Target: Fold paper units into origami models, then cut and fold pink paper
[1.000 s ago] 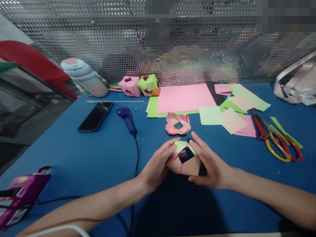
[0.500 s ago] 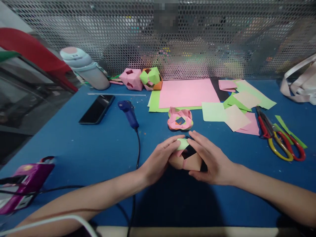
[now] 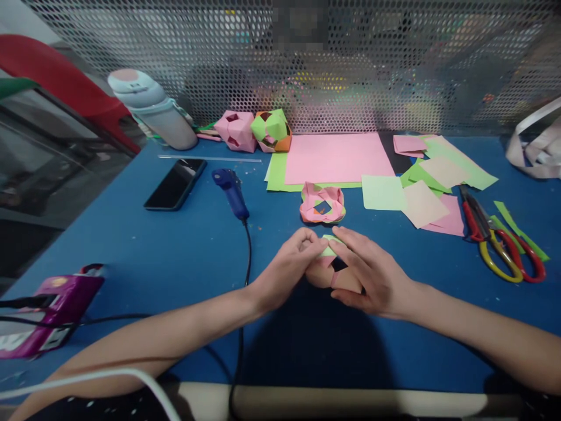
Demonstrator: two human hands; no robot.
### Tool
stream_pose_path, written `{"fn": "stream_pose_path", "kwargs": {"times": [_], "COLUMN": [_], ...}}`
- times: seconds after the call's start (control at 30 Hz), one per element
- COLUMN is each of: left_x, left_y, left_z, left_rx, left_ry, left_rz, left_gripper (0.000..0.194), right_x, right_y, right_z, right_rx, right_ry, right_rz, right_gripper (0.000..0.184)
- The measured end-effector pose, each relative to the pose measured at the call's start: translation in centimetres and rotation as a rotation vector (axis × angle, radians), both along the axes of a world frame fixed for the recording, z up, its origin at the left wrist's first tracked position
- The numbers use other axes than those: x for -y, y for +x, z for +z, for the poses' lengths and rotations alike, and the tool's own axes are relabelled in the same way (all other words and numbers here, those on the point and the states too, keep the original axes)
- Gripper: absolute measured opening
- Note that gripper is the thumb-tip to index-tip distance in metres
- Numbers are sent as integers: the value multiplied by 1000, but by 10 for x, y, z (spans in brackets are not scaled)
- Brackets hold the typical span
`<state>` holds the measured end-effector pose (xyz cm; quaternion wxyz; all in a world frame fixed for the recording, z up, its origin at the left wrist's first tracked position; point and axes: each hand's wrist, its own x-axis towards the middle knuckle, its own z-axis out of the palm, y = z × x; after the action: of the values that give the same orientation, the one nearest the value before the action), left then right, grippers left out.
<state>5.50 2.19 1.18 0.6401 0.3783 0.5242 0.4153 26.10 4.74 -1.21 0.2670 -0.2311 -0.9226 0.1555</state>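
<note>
Between my two hands is a folded paper model (image 3: 347, 280) in peach, pink and pale green, low over the blue table. My left hand (image 3: 289, 266) closes on its upper left side, fingers curled and the thumb against the pale green flap. My right hand (image 3: 377, 272) wraps its right side, with fingers over the top and the thumb below. Part of the model is hidden by my fingers. Just beyond it lies a pink folded paper ring (image 3: 307, 210) with green and orange edges.
At the back stand a pink paper ball (image 3: 239, 133), a green and orange one (image 3: 274, 130) and a bottle (image 3: 164, 120). Left are a phone (image 3: 175, 186) and a blue glue gun (image 3: 234, 196) with its cord. Right lie paper squares (image 3: 383, 193) and scissors (image 3: 504, 263).
My left fingers have curled in more tightly at the model's upper left. The view has tilted slightly, so things on the table sit a little higher.
</note>
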Motion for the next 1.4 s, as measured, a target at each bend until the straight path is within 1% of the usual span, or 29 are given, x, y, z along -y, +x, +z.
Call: {"fn": "stream_pose_path", "kwargs": {"times": [0.07,0.2,0.23,0.3,0.4,0.57,0.67,0.77,0.83,0.93,1.0,1.1,1.27,1.4], "left_x": [-1,0,0,1,2,4,6,7,6,4,4,7,12,11], "left_y": [1,2,2,2,2,2,3,2,1,-1,-1,2,5,5], "left_z": [5,16,18,21,22,15,12,10,9,8,7,7,6,4], "left_rx": [48,139,149,165,142,11,-48,-81,-83,-66,-37,10,-21,-5], "left_ry": [7,-27,-41,-53,-22,91,150,163,179,236,249,226,244,206], "left_rz": [3,-40,-57,-86,-113,-146,-164,-166,-156,-152,-168,-204,-231,-222], "left_gripper": [31,20,20,27,36,42,53,61,60,54,49,47,49,51], "right_x": [0,0,0,-1,0,4,7,10,11,12,11,8,3,2], "right_y": [-1,-1,-1,-1,-2,-5,-7,-8,-7,-3,0,1,-1,-3], "right_z": [3,7,7,8,8,10,12,14,14,15,14,12,9,6], "right_rx": [-19,-18,-10,-2,11,38,27,-5,-35,-81,-118,-181,-195,-230], "right_ry": [0,16,21,23,7,-29,-62,-111,-163,-269,-330,-391,-415,-420], "right_rz": [-31,-123,-144,-182,-220,-243,-232,-193,-151,-93,-94,-138,-142,-111], "right_gripper": [82,73,71,69,72,79,82,84,82,68,58,49,46,48]}}
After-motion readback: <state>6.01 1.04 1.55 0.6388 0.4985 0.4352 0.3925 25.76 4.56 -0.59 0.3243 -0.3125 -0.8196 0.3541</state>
